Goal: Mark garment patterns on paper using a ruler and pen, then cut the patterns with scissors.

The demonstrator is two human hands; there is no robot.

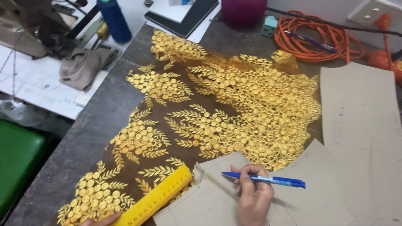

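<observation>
My right hand (253, 196) holds a blue pen (268, 180) sideways, its tip pointing left over a brown cardboard pattern piece (209, 201). The pattern lies on gold embroidered lace fabric (217, 109) spread across the grey table (83, 138). Only the fingertips of my left hand (100, 220) show at the bottom edge, pressing on a yellow ruler (157, 196) that slants across the fabric and touches the pattern's left corner.
A larger cardboard pattern sheet (360, 125) lies on the right. An orange cable coil (318, 37), a magenta thread cone (243, 10), a blue thread cone (114, 19), a dark notebook (184, 16) and a sewing machine (37, 29) stand at the back. A green seat (16, 163) sits left.
</observation>
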